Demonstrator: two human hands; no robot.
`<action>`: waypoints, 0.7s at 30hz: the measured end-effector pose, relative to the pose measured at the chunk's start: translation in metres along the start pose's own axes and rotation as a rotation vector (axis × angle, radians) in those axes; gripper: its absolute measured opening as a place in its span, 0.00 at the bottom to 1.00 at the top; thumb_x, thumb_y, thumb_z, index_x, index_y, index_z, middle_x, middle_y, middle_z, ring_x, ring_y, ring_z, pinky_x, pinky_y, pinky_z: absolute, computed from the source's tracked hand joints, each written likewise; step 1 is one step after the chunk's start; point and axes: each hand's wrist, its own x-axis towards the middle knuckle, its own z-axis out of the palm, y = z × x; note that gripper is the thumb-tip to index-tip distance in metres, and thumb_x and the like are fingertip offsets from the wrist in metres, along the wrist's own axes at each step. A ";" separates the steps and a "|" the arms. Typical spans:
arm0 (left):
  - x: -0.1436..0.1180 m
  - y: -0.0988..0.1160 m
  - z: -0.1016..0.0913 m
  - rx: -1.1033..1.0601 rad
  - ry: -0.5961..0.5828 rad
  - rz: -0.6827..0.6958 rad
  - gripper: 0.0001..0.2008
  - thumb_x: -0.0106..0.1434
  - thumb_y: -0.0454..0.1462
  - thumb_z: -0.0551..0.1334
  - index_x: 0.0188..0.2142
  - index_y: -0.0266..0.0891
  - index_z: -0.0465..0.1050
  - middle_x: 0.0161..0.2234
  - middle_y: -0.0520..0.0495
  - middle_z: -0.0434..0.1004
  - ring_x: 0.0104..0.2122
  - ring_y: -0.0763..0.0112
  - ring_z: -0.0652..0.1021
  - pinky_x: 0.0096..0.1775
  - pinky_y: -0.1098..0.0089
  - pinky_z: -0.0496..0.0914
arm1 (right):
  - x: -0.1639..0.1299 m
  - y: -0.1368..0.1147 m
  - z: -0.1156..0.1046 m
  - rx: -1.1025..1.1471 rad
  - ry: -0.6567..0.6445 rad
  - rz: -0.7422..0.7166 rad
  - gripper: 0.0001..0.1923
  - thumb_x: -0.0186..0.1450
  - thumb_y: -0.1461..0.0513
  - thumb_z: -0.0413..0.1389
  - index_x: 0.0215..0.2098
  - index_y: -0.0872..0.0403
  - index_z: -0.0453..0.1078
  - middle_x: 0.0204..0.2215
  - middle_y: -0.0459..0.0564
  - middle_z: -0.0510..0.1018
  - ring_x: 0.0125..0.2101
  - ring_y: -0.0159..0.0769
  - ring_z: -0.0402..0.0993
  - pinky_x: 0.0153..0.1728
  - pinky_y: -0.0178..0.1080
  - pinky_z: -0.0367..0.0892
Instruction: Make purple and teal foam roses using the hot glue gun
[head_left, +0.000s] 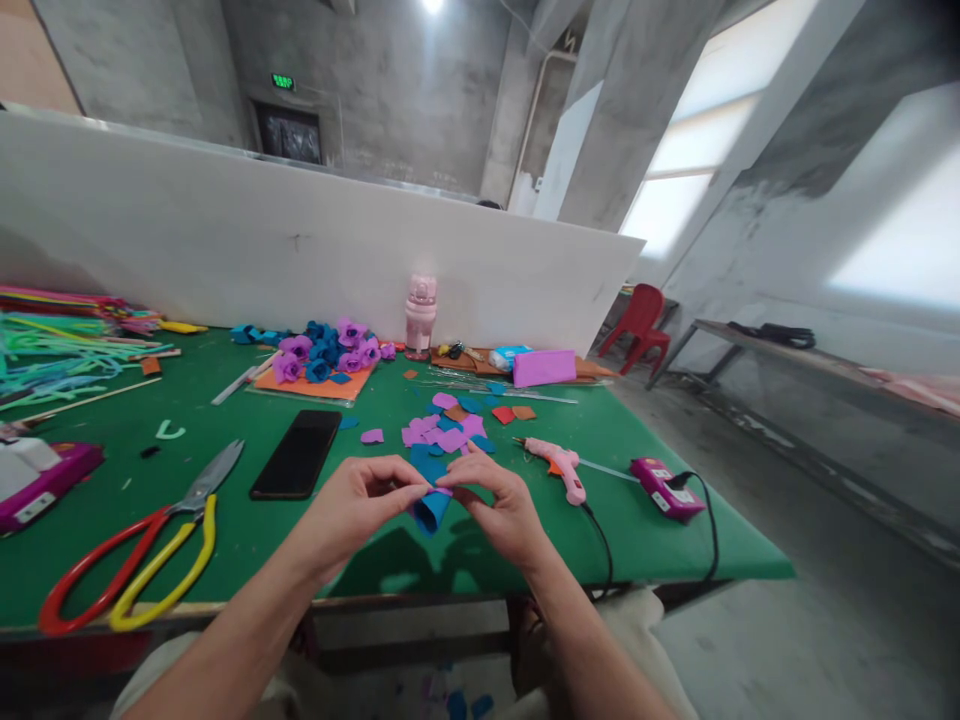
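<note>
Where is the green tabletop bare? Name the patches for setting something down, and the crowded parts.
Bare green shows between the scissors, phone and left forearm, and between the flat purple piece, glue gun and magenta box. Crowded: far left, with colored strips; the back, with paper flowers; mid-table, with loose petals.

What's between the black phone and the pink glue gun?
In the head view: the left hand, blue paper, a purple scrap and the right hand, with loose paper pieces beyond.
</note>
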 end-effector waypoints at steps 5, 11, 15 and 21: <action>0.001 -0.001 0.001 -0.114 0.004 -0.072 0.08 0.53 0.39 0.64 0.27 0.36 0.74 0.25 0.48 0.73 0.26 0.72 0.72 0.30 0.72 0.67 | 0.000 -0.001 -0.002 -0.014 0.024 0.003 0.10 0.61 0.64 0.55 0.35 0.44 0.75 0.32 0.45 0.77 0.38 0.36 0.71 0.57 0.51 0.49; 0.001 0.000 0.002 -0.123 0.019 -0.105 0.08 0.53 0.39 0.63 0.25 0.35 0.73 0.23 0.49 0.72 0.25 0.73 0.70 0.30 0.72 0.66 | -0.001 -0.002 -0.003 -0.025 0.060 -0.003 0.10 0.60 0.65 0.55 0.35 0.44 0.76 0.32 0.45 0.77 0.38 0.36 0.72 0.57 0.50 0.50; 0.002 -0.003 0.002 -0.135 0.036 -0.102 0.09 0.52 0.40 0.64 0.25 0.35 0.73 0.23 0.48 0.72 0.25 0.73 0.70 0.31 0.72 0.66 | -0.001 -0.002 -0.003 -0.050 0.059 -0.011 0.10 0.61 0.65 0.54 0.36 0.44 0.75 0.32 0.45 0.77 0.38 0.36 0.72 0.56 0.51 0.51; 0.003 -0.005 0.001 -0.156 0.026 -0.128 0.11 0.51 0.42 0.65 0.26 0.35 0.74 0.24 0.48 0.73 0.25 0.73 0.70 0.29 0.73 0.65 | 0.000 -0.001 -0.002 -0.069 0.079 -0.023 0.10 0.61 0.64 0.54 0.35 0.44 0.75 0.31 0.45 0.77 0.37 0.36 0.72 0.56 0.51 0.53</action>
